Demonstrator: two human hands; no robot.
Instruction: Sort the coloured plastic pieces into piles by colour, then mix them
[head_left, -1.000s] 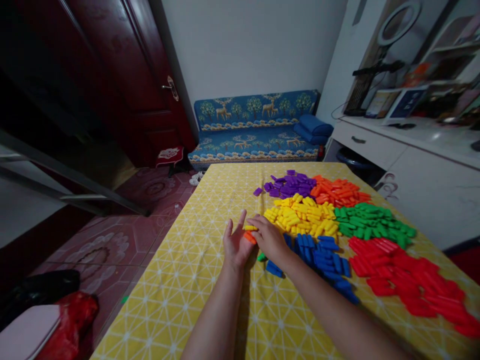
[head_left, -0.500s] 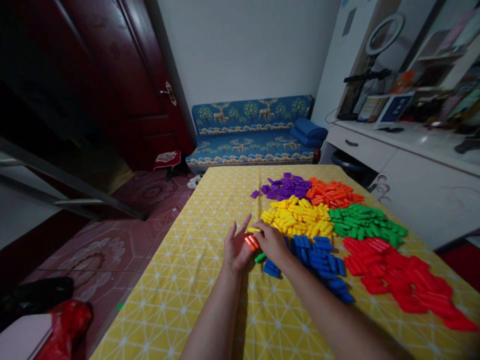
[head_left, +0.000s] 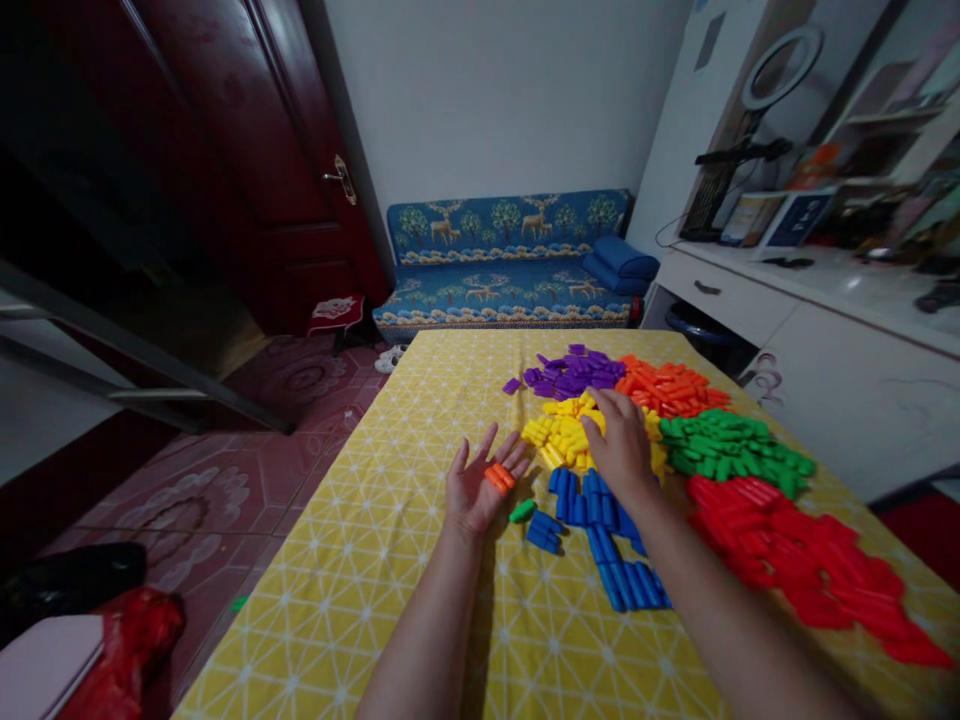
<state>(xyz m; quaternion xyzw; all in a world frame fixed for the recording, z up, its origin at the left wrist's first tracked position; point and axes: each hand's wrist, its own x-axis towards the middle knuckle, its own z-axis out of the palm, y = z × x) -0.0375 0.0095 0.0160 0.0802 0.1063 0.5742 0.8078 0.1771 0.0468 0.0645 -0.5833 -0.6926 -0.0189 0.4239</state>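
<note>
My left hand (head_left: 474, 492) is palm up above the table's left part, fingers spread, with a few joined orange plastic pieces (head_left: 499, 478) held on it. My right hand (head_left: 621, 440) hovers over the pile of yellow plastic pieces (head_left: 559, 432), thumb apart from its bent fingers. I see nothing between them, though the fingertips are partly hidden. Between the hands and nearer me lie a green piece (head_left: 522, 511) and a group of blue pieces (head_left: 545, 532). More blue pieces (head_left: 611, 570) lie partly under my right forearm.
Piles of purple (head_left: 574, 373), orange (head_left: 671, 388), green (head_left: 739, 445) and red pieces (head_left: 810, 560) cover the right side of the yellow patterned tablecloth (head_left: 360, 560). Beyond the table are a blue patterned sofa (head_left: 502, 285) and, at right, a white dresser (head_left: 855, 350).
My right hand has left my left palm and moved right, over the yellow pile. The yellow piece it held near the palm no longer shows; the orange pieces remain on my left hand.
</note>
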